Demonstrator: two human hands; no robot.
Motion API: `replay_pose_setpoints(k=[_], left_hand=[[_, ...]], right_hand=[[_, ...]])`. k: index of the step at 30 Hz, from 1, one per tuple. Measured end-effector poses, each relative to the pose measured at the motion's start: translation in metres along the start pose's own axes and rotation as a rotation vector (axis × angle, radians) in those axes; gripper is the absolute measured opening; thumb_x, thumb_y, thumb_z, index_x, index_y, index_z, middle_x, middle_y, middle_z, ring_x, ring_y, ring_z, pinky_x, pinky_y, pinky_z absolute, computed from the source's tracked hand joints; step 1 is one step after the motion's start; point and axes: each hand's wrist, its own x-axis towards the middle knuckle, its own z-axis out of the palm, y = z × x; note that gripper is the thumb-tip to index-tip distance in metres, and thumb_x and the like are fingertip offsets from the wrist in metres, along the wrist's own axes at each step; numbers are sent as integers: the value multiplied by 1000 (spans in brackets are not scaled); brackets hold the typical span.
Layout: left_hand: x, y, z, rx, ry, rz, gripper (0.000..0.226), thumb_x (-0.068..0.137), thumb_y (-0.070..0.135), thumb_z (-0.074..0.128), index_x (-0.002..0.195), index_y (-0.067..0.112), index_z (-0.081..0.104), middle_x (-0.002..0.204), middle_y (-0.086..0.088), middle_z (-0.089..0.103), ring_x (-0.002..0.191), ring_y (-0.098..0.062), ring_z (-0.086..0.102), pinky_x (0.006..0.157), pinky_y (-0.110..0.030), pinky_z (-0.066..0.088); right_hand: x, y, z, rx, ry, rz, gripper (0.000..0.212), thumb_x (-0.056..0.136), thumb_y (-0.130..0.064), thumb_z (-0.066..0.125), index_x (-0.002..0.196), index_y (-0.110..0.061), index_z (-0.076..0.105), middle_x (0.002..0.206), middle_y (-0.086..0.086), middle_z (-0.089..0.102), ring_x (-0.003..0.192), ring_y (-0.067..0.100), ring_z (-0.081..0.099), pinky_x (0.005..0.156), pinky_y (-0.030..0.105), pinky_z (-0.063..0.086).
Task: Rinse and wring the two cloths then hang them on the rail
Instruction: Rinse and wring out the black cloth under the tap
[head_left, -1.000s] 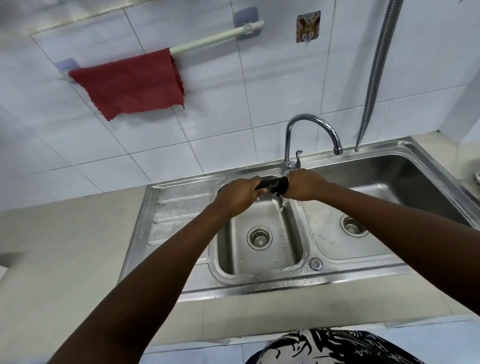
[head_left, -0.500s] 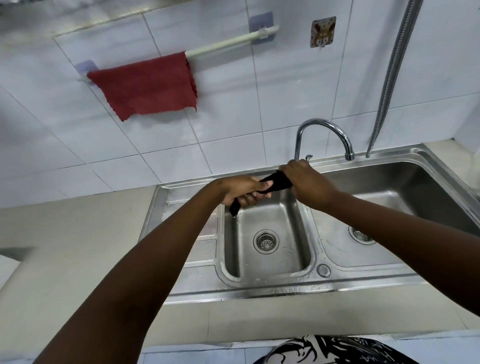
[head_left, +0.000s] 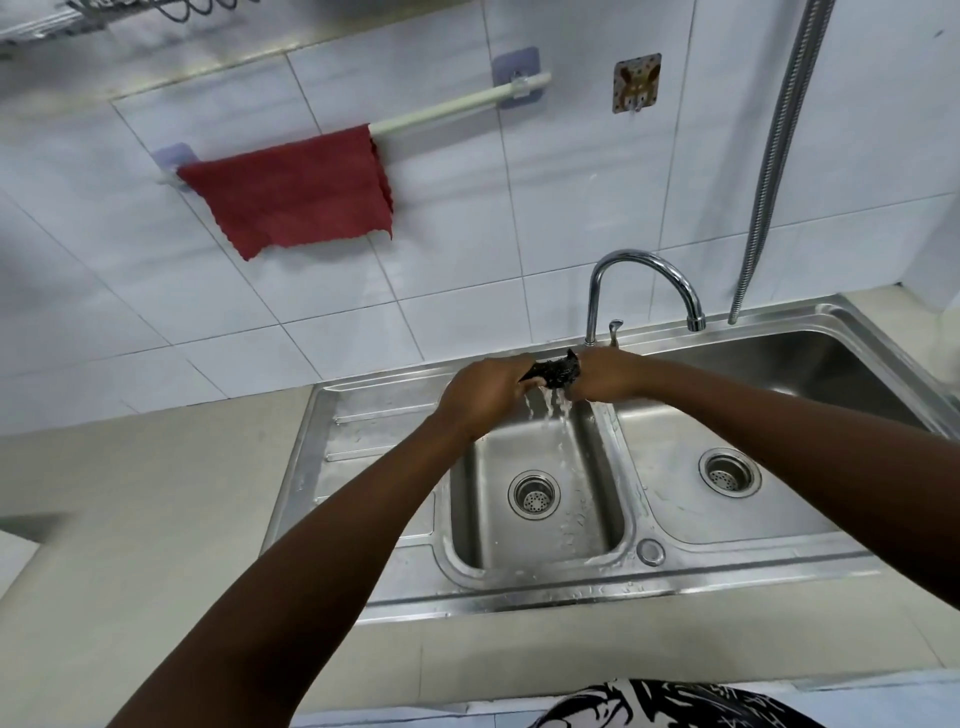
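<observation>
White-tiled wall carries rail (head_left: 457, 106) with red cloth (head_left: 291, 192) draped over it; above small basin (head_left: 467, 519), left hand (head_left: 485, 392) and right hand (head_left: 605, 376) clench twisted black cloth (head_left: 553, 371), water dripping.

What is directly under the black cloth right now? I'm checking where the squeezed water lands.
Under the black cloth, held between left hand and right hand, water streams into the small basin beside its drain. The hands cover most of the cloth.

Brushed steel sink (head_left: 363, 415), glossy chrome tap (head_left: 644, 265), nubby red cloth (head_left: 291, 192).
</observation>
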Motion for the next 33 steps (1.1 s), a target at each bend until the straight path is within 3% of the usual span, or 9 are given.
replay_pose_setpoints(k=[5,7,9,12,15,17,21,26,33], left_hand=[[2,4,-11,-214,-156,-101,24,95,38,50,102,19,61,87,-4,68,79,-21,62,63,-28,39],[4,3,-24,-325,-277,-147,28,97,39,46,108,18,61,83,2,61,75,-14,55,61,-25,39],[5,2,-37,-521,-412,-248,34,97,43,44,108,15,60,77,4,54,63,-10,49,56,-22,36],[4,3,-46,-954,-645,-437,33,98,43,43,91,14,57,61,7,39,43,-4,30,41,-16,25],[3,2,-46,-1141,-758,-488,24,99,31,44,87,14,55,62,6,34,42,-1,24,36,-13,19],[1,-3,-51,-986,-674,-409,19,98,31,46,89,17,54,67,6,39,51,-4,29,43,-15,24],[-2,0,-56,-427,-489,-184,17,97,39,45,91,23,51,72,11,49,66,-7,45,57,-21,34],[-2,5,-36,-236,-250,-138,19,95,40,48,92,23,56,81,-3,63,75,-24,59,62,-30,40],[-14,3,-25,39,75,48,12,94,27,48,99,17,53,85,-10,69,72,-33,62,54,-32,39]], right_hand=[[-1,10,-1,72,182,-112,16,66,-31,72,68,-21,60,72,7,52,70,26,57,62,34,43],[-4,5,1,-63,330,-170,40,67,-33,75,101,-17,62,90,11,55,85,29,58,71,35,47],[-6,2,-1,-149,416,-214,60,70,-29,75,124,-18,50,104,12,60,94,30,59,78,38,49],[-8,3,-4,-244,474,-324,35,79,-12,61,112,-22,55,98,8,60,86,33,60,72,42,50],[-12,3,-7,-159,419,-281,26,79,-2,49,98,-19,55,91,7,61,82,31,59,70,42,49],[-13,-2,-10,-143,357,-235,11,84,-13,52,95,-16,52,86,8,61,80,30,60,65,39,46],[-14,-10,-11,-274,344,-141,36,75,-48,66,89,-15,57,78,5,64,70,25,56,58,30,36],[-13,-11,-9,-107,319,-9,21,72,-42,61,68,-21,56,70,3,62,72,24,58,64,31,45],[-20,-24,-9,325,132,6,23,73,-21,62,55,-14,48,57,3,50,58,18,47,52,28,31]])
